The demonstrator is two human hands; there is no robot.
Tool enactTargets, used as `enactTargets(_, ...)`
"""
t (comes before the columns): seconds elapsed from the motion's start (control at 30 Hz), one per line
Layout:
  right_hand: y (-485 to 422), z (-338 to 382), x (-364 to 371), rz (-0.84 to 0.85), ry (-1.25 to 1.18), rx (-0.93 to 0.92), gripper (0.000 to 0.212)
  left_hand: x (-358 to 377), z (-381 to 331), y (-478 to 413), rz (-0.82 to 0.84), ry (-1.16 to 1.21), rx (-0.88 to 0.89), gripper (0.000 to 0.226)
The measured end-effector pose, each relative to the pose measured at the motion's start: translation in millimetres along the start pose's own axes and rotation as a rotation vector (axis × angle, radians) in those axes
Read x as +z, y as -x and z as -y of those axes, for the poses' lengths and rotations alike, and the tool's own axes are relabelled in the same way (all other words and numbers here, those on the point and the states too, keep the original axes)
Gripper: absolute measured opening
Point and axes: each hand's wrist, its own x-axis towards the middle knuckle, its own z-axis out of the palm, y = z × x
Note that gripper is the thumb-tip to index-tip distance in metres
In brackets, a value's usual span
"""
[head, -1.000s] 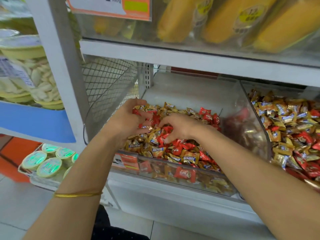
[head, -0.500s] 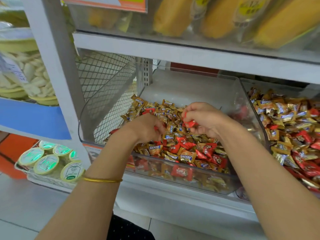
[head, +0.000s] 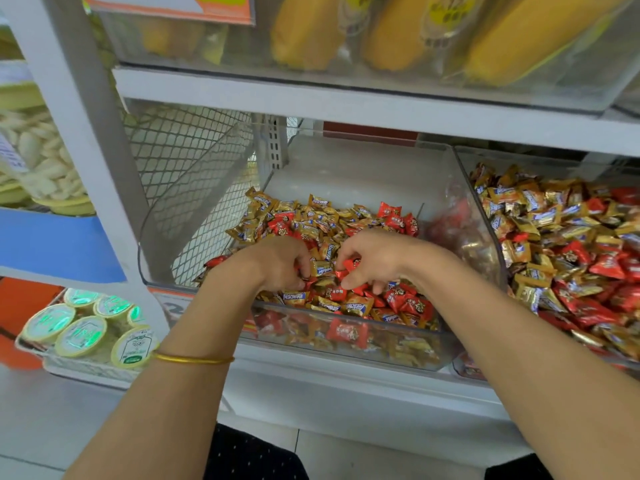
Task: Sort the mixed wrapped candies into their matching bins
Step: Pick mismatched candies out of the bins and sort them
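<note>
Because red and gold wrappers lie mixed in the clear bin (head: 363, 174), my left hand (head: 277, 263) curls into the candy pile (head: 322, 220) at 9 o'clock, grip hidden, while my right hand (head: 379, 259) at 3 o'clock pinches one red candy (head: 350, 264) for culling.

candies (head: 325, 216): red, gold | bangle (head: 194, 359): gold | garment (head: 249, 455): black, white-dotted | shelf panel (head: 59, 247): blue

- middle bin (head: 363, 168): wrapped candies (head: 311, 216) piled in it, mostly toward the front edge
- left hand (head: 280, 261) and right hand (head: 377, 258) side by side in that pile, near the front edge
- second bin (head: 512, 158) right up against its right side, more candies inside
- mesh panel (head: 187, 161) just left of the middle bin
- lidded cups (head: 83, 327) lower left, below bin level
- bagged snacks (head: 304, 29) on the upper shelf (head: 346, 102), above both bins
</note>
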Motion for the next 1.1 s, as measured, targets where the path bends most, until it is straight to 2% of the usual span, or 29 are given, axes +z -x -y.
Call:
enactTargets(0.3, 13, -1, 3, -0.121, -0.019, -0.02, 0.02, -3, -4, 6, -0.006, -0.011, 0.009, 0.031)
enactTargets(0.4, 22, -4, -3, -0.187, -0.059, -0.029, 0.018, -7, -12, 11, -0.044, 0.057, 0.084, 0.027)
enactTargets(0.5, 35, -8, -17, -0.244, -0.078, -0.039, 0.018, -3, -22, 12, 0.01, 0.101, 0.167, 0.023)
enactTargets(0.6, 48, -12, -26, -0.212, -0.001, 0.0, 0.018, 3, -28, 11, 0.079, 0.068, 0.186, 0.021)
enactTargets(0.7, 50, -14, -20, -0.072, 0.19, 0.068, 0.014, 8, -30, 9, 0.138, 0.026, 0.182, 0.027)
enactTargets(0.77, 48, -16, -15, 0.009, 0.234, 0.103, 0.023, 10, -31, 9, 0.151, 0.04, 0.175, 0.029)
enactTargets(0.93, 44, -22, -4, 0.115, 0.139, 0.122, 0.066, 10, -35, 10, 0.172, -0.015, 0.164, 0.046)
enactTargets(1.0, 42, -22, 1, 0.114, 0.127, 0.108, 0.073, 10, -36, 10, 0.167, -0.037, 0.165, 0.042)
enactTargets(1.1, 40, -18, 6, 0.069, 0.142, 0.085, 0.066, 10, -35, 8, 0.153, -0.054, 0.165, 0.036)
